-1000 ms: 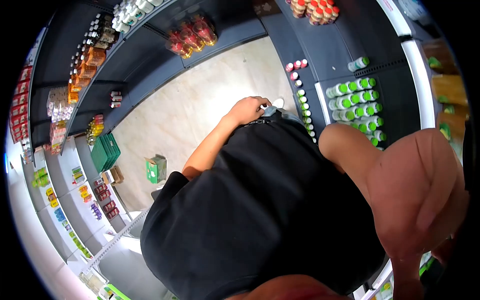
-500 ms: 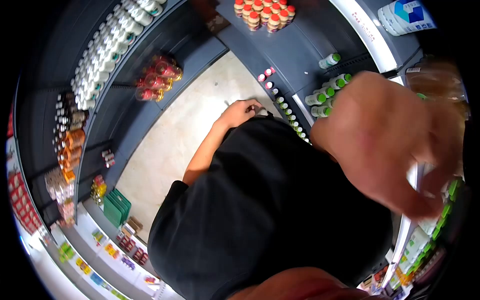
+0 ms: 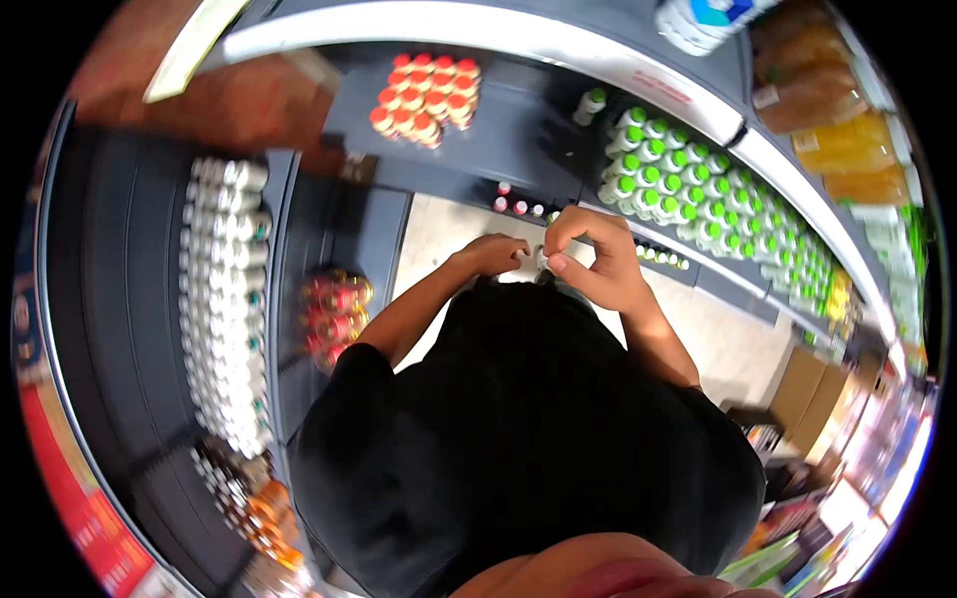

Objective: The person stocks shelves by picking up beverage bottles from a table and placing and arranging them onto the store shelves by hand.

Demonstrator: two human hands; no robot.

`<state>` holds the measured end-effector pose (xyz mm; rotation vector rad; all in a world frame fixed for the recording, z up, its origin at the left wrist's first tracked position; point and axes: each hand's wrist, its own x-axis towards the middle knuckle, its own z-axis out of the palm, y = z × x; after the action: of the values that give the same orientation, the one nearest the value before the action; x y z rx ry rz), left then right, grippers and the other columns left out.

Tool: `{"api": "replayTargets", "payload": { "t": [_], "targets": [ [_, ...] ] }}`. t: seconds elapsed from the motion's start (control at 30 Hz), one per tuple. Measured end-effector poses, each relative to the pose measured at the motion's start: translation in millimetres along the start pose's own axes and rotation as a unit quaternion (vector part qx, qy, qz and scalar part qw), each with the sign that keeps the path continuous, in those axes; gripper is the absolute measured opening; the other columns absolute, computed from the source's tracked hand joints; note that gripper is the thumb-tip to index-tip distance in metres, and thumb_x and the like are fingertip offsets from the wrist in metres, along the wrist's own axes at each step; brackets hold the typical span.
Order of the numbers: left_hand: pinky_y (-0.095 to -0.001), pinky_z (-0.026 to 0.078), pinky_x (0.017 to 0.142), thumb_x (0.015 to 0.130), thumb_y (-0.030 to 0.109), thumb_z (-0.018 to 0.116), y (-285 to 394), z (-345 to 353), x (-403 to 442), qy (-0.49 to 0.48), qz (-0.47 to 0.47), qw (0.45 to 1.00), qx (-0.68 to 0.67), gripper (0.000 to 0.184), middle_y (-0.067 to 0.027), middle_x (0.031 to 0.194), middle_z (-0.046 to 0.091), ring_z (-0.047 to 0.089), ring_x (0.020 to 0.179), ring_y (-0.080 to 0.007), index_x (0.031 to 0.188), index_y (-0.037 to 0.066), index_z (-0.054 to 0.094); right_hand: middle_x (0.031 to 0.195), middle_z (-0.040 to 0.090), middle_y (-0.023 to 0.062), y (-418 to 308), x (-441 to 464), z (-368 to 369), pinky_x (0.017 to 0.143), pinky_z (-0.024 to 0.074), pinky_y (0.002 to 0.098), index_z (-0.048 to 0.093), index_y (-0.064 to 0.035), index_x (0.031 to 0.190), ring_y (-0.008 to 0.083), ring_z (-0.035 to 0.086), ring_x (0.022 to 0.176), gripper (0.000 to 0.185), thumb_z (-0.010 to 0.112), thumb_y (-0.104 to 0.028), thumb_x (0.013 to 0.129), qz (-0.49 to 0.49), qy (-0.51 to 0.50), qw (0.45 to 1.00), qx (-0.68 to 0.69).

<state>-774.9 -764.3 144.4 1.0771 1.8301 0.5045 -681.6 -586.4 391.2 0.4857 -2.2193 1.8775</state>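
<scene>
My left hand (image 3: 493, 254) is held low in front of my body, palm down, its fingers loosely bent. Nothing shows in its grasp. Close on its right is my right hand (image 3: 603, 261), with the thumb and forefinger curled toward each other. At these fingertips a small whitish thing (image 3: 542, 259) shows; it is too small to name. Beyond both hands, small bottles with red and white caps (image 3: 501, 203) stand on the low shelf. Right of them a row of small bottles with pale caps (image 3: 660, 256) is partly covered by my right hand.
Green-capped white bottles (image 3: 678, 179) crowd the shelf ahead on the right. Red-capped bottles (image 3: 424, 98) stand farther left. White bottles (image 3: 229, 299) and red packs (image 3: 334, 314) line the left shelving. A cardboard box (image 3: 807, 394) sits on the floor (image 3: 743, 349) at right.
My right hand has come down from close to the camera on the right to a place beside my left hand. The view has turned toward the right.
</scene>
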Motion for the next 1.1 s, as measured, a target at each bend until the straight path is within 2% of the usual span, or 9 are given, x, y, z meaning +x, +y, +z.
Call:
{"api": "replayTargets", "payload": {
  "t": [0.07,0.2,0.23,0.4,0.57,0.73,0.87,1.0,1.1],
  "targets": [
    [-0.0436,0.051,0.089,0.083,0.023,0.057,9,-24,2,-0.061,-0.029,0.993,0.101,0.04,-0.0182,0.106,0.07,0.067,0.1,-0.0353,0.12,0.013,0.065,0.089,0.066,0.0137,-7,-2,-4,0.077,0.0484,0.0363,0.06,-0.0027,0.095,0.0244,0.062,0.081,0.016,0.065,-0.016,0.09,-0.02,0.064,0.998,-0.005],
    [-0.0423,0.051,0.089,0.081,0.022,0.057,-23,-24,38,-0.058,0.007,0.994,0.093,0.042,-0.0183,0.11,0.069,0.066,0.103,-0.0318,0.12,0.01,0.065,0.097,0.066,0.0169,-61,-4,-22,0.084,0.048,0.0427,0.057,-0.0043,0.107,0.0294,0.062,0.091,0.025,0.058,-0.027,0.097,-0.128,0.221,0.967,-0.02],
    [-0.0416,0.051,0.09,0.082,0.021,0.056,-27,-19,49,-0.06,0.007,0.992,0.114,0.041,-0.0176,0.11,0.07,0.066,0.106,-0.0305,0.12,0.008,0.064,0.099,0.068,0.0173,-83,-6,-26,0.081,0.0498,0.041,0.061,-0.0029,0.107,0.0287,0.064,0.088,0.018,0.06,-0.016,0.095,-0.208,0.268,0.941,-0.001],
    [-0.0426,0.051,0.092,0.084,0.023,0.058,8,6,80,-0.065,0.041,0.989,0.126,0.04,-0.0163,0.112,0.07,0.066,0.106,-0.033,0.121,0.011,0.064,0.095,0.064,0.0124,-171,-61,-52,0.077,0.0461,0.0391,0.058,-0.0064,0.1,0.0252,0.059,0.083,0.016,0.062,-0.02,0.091,-0.359,0.331,0.873,-0.023],
    [-0.0399,0.052,0.087,0.084,0.021,0.06,38,74,122,-0.089,0.078,0.993,0.024,0.037,-0.016,0.106,0.072,0.068,0.099,-0.0322,0.12,0.012,0.064,0.09,0.059,0.0076,-199,-136,-66,0.073,0.0425,0.0372,0.055,-0.0099,0.092,0.0216,0.053,0.077,0.017,0.064,-0.024,0.087,-0.377,0.389,0.838,-0.066],
    [-0.0376,0.053,0.082,0.084,0.019,0.061,51,87,135,-0.176,0.126,0.975,0.053,0.034,-0.0117,0.098,0.073,0.069,0.091,-0.0286,0.116,0.01,0.067,0.085,0.054,0.0027,-199,-171,-66,0.069,0.0389,0.0353,0.052,-0.0135,0.085,0.0181,0.048,0.072,0.02,0.066,-0.027,0.083,-0.351,0.463,0.808,-0.095],
    [-0.0355,0.053,0.08,0.085,0.017,0.064,45,56,177,-0.082,0.151,0.985,0.018,0.03,-0.0134,0.093,0.072,0.07,0.086,-0.0257,0.114,0.009,0.068,0.081,0.05,-0.0012,-206,-183,-55,0.066,0.0359,0.0337,0.049,-0.0163,0.08,0.0153,0.044,0.068,0.024,0.068,-0.03,0.08,-0.34,0.502,0.785,-0.13],
    [-0.031,0.052,0.076,0.084,0.014,0.067,63,-7,229,-0.024,0.112,0.993,-0.027,0.025,-0.0087,0.088,0.073,0.067,0.081,-0.0145,0.106,0.005,0.069,0.077,0.046,-0.0051,-222,-188,-35,0.063,0.033,0.0322,0.047,-0.0191,0.074,0.0125,0.039,0.064,0.027,0.07,-0.033,0.077,-0.323,0.568,0.736,-0.178],
    [-0.036,0.052,0.084,0.083,0.017,0.067,62,-66,291,0.108,0.102,0.989,-0.026,0.033,-0.0129,0.099,0.072,0.068,0.092,-0.0238,0.114,0.007,0.066,0.074,0.043,-0.0081,-227,-181,-23,0.06,0.0308,0.0311,0.045,-0.0212,0.07,0.0104,0.036,0.061,0.03,0.071,-0.036,0.074,-0.312,0.606,0.698,-0.219]
  ]
}}
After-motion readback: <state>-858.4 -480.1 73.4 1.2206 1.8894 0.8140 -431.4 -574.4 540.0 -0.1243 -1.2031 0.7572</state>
